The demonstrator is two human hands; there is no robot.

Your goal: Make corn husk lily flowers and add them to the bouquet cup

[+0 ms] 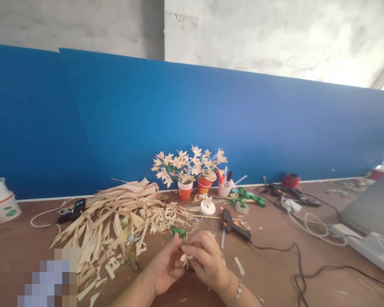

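Both hands meet low in the middle of the view, around a small pale flower (186,258) that looks made of dried husk. My left hand (167,265) has its fingers closed at the flower's left side. From the right, my right hand (208,260) pinches at the flower's stem, with a bracelet on that wrist. Green tape (179,231) sticks up just beyond the fingertips, near the stem. Past the hands, a white round lid (208,207) carries another pale flower. A black glue gun (233,226) lies to the right of my right hand.
Dried husk strips (115,217) spread over the left. Finished flowers stand in red paper cups (184,192) by the blue partition (211,111). A pen cup (224,187), clear tape roll (242,207), black cord (294,247), power strip (368,251) and white bucket (3,207) are around.
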